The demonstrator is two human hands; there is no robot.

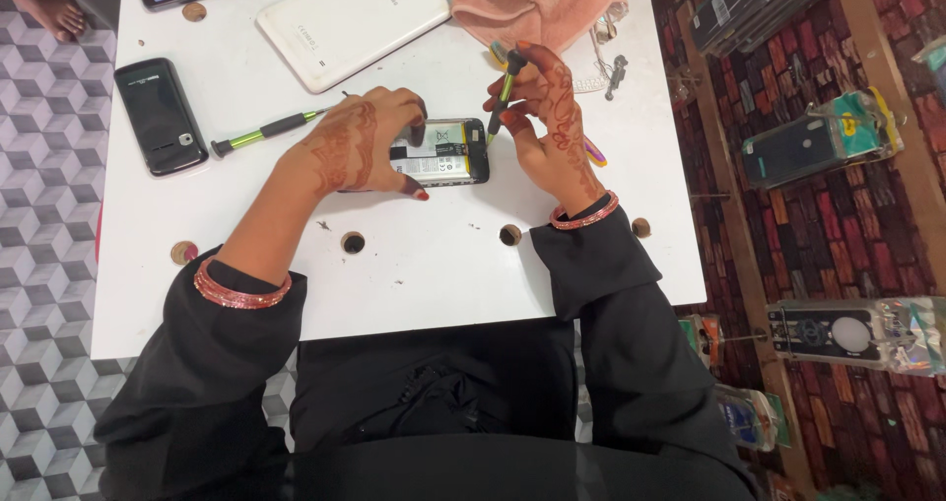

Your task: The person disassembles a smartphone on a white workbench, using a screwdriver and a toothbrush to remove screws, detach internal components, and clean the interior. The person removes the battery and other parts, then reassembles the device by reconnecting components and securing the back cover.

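Black sleeves and a dark lap fill the near edge, with beaded pink bangles at both wrists. Beyond them lies a smooth white tabletop (424, 274) with small round holes in it, standing over a grey cube-patterned floor (49, 166) on the left and a dark red brick-patterned surface (847, 225) on the right, where packaged phone cases lie.

At the middle of the tabletop rests an opened phone (443, 153), back cover off, its flat battery showing inside a black frame. The left hand (355, 146), patterned with henna, presses down on the phone's left end, fingers curled over its edges. The right hand (547, 117) stands just right of the phone, fingers pinched around a thin green-and-black screwdriver (505, 92) whose tip meets the phone's upper right corner.

Farther off, a second green screwdriver (266, 130) lies left of the hands, near a glossy black phone (161, 115). At the far edge sit a white tablet (350, 23) and a soft pink cloth (537, 3).
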